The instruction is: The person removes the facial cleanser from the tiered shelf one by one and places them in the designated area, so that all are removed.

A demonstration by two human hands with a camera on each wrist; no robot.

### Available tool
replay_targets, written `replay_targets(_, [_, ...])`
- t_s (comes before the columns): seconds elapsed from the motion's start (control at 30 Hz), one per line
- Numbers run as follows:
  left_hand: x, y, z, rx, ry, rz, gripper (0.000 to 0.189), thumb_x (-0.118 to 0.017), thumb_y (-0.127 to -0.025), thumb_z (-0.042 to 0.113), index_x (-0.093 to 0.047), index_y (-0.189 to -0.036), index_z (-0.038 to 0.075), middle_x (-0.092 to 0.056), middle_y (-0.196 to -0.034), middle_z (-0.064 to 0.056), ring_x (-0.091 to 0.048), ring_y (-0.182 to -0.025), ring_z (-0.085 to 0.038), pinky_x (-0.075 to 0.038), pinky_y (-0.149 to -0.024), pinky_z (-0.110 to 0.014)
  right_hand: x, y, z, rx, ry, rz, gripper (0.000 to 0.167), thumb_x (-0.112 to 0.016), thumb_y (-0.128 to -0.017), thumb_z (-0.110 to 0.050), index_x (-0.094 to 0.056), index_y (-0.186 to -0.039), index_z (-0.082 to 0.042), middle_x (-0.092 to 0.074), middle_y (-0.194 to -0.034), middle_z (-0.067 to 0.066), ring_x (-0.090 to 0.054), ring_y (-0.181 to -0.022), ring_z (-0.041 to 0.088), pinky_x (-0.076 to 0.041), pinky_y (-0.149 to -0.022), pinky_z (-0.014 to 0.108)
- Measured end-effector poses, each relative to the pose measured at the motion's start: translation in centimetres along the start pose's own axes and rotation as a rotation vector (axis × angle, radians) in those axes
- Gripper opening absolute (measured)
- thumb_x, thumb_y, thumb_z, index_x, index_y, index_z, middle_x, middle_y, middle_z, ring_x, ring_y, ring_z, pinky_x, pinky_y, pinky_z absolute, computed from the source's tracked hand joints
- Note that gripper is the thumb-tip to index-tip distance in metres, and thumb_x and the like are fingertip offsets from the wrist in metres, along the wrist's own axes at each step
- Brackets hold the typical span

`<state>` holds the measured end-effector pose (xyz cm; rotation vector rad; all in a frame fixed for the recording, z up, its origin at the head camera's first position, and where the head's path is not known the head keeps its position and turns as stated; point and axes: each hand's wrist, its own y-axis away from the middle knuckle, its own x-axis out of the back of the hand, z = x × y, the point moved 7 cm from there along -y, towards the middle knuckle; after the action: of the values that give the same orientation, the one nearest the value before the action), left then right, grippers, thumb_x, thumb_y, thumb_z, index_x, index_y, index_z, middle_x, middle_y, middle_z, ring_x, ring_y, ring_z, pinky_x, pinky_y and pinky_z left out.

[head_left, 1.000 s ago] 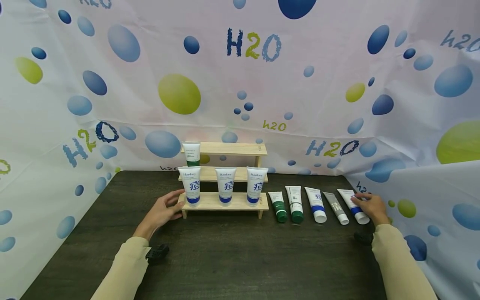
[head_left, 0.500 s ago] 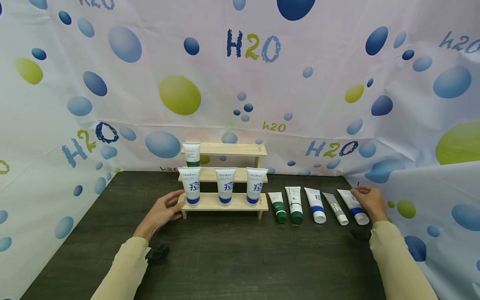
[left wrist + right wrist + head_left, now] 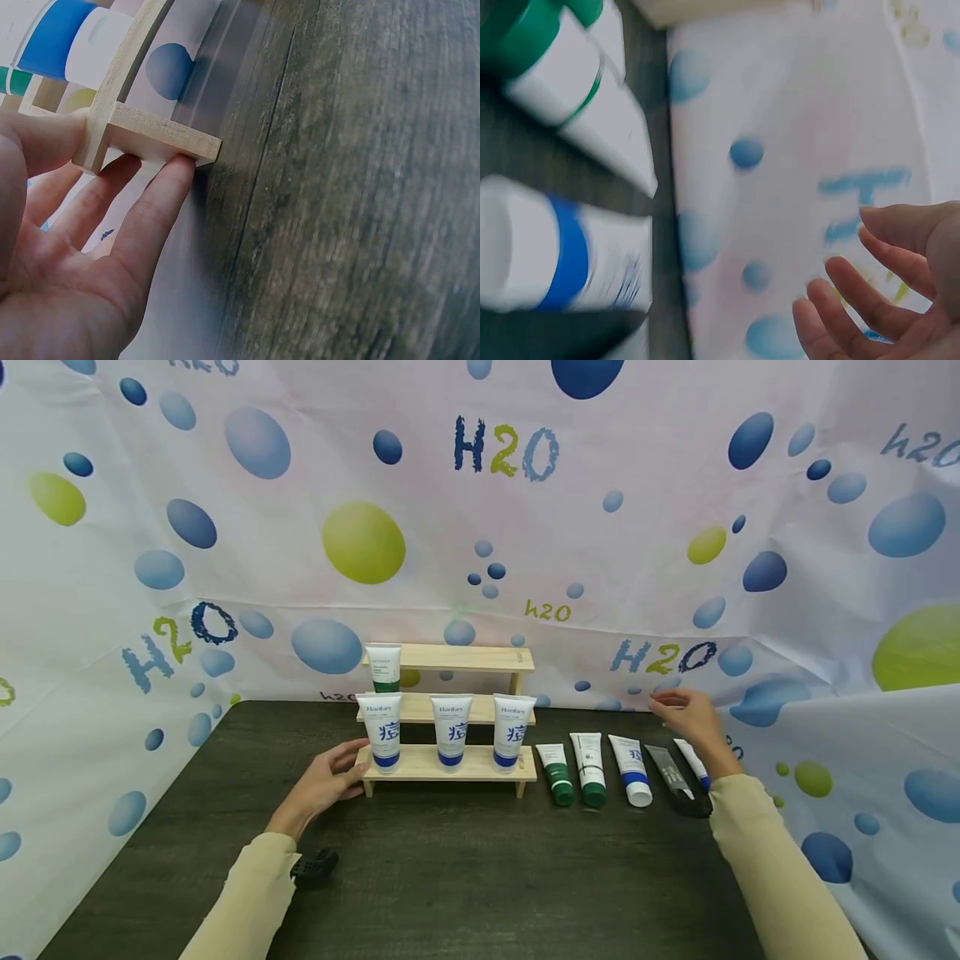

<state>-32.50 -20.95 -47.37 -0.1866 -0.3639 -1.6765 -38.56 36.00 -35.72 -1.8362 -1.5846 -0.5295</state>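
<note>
At the left end of a three-tier wooden display rack [image 3: 412, 768], my left hand [image 3: 326, 787] grips the lowest shelf. In the left wrist view the thumb lies at the board's end and the fingertips touch the shelf leg [image 3: 161, 136]. Three white-and-blue tubes [image 3: 452, 731] stand on that shelf, and a white-and-green tube [image 3: 386, 667] stands higher at the left. My right hand [image 3: 693, 727] is raised over the far right of the table, fingers loosely bent, holding nothing. Beneath its wrist lies a white-and-blue tube [image 3: 692, 762], partly hidden.
Right of the rack lie a short green-and-white tube [image 3: 557, 772], a longer white-and-green tube [image 3: 590, 768], a white-and-blue tube [image 3: 632, 768] and a grey tube [image 3: 667, 768], in a row. A printed backdrop [image 3: 585, 552] rises behind the dark table [image 3: 465, 877].
My right hand has left the rightmost tube, moving up and to the left; its wrist now covers that tube's cap. The left hand and the rack have stayed put.
</note>
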Motion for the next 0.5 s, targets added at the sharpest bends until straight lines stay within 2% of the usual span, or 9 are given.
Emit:
replay_targets(0.07, [0.0,-0.1,0.0,-0.002,-0.004,-0.002,0.061,-0.058,-0.107,0.023,-0.033,-0.162,0.013,-0.035,-0.164,-0.028,-0.052,-0.140,-0.046,-0.061,-0.101,-0.047,-0.7,0.0,-1.9,0.036,-0.020,-0.032,0.044,-0.062,-0.105,-0.025,-0.061,-0.134,0.009,-0.062,-0.136,0.035,-0.063,-0.119,0.047,-0.057,-0.075,0.014])
replay_targets(0.13, [0.0,-0.1,0.0,-0.002,-0.003,-0.003,0.061,-0.058,-0.107,0.023,-0.033,-0.162,0.013,-0.034,-0.164,-0.028,-0.052,-0.140,-0.046,-0.061,-0.101,-0.047,-1.3,0.0,-3.8,0.073,-0.019,-0.066,0.044,-0.062,-0.105,-0.025,-0.061,-0.135,0.008,-0.062,-0.136,0.033,-0.063,-0.119,0.045,-0.055,-0.074,0.010])
replay_targets(0.2, [0.0,-0.2,0.0,-0.001,-0.007,-0.003,0.061,-0.058,-0.108,0.023,-0.032,-0.162,0.013,-0.033,-0.165,-0.028,-0.051,-0.141,-0.047,-0.060,-0.102,-0.047,-1.9,-0.1,-5.7,0.109,-0.013,-0.091,0.043,-0.063,-0.105,-0.025,-0.063,-0.134,0.006,-0.064,-0.136,0.030,-0.064,-0.119,0.044,-0.057,-0.077,0.014])
replay_targets(0.33, [0.0,-0.2,0.0,0.008,-0.010,0.002,0.061,-0.057,-0.108,0.021,-0.032,-0.162,0.012,-0.032,-0.165,-0.029,-0.049,-0.142,-0.047,-0.060,-0.102,-0.047,-3.1,-0.3,-9.0,0.174,-0.004,-0.132,0.040,-0.064,-0.104,-0.025,-0.066,-0.132,0.003,-0.066,-0.133,0.027,-0.068,-0.116,0.043,-0.064,-0.084,0.032])
replay_targets(0.4, [0.0,-0.1,0.0,0.011,-0.013,0.001,0.061,-0.057,-0.108,0.021,-0.032,-0.162,0.012,-0.032,-0.165,-0.029,-0.049,-0.142,-0.048,-0.060,-0.102,-0.047,-3.7,-0.2,-10.5,0.207,-0.023,-0.156,0.037,-0.064,-0.104,-0.022,-0.066,-0.131,0.003,-0.067,-0.132,0.027,-0.069,-0.114,0.043,-0.064,-0.085,0.036])
replay_targets(0.5, [0.0,-0.1,0.0,0.012,-0.018,-0.002,0.061,-0.057,-0.108,0.023,-0.031,-0.163,0.012,-0.032,-0.165,-0.029,-0.049,-0.142,-0.047,-0.060,-0.102,-0.047,-4.4,-0.1,-12.4,0.237,-0.056,-0.175,0.035,-0.065,-0.103,-0.021,-0.067,-0.130,0.001,-0.068,-0.131,0.026,-0.070,-0.113,0.042,-0.064,-0.084,0.033])
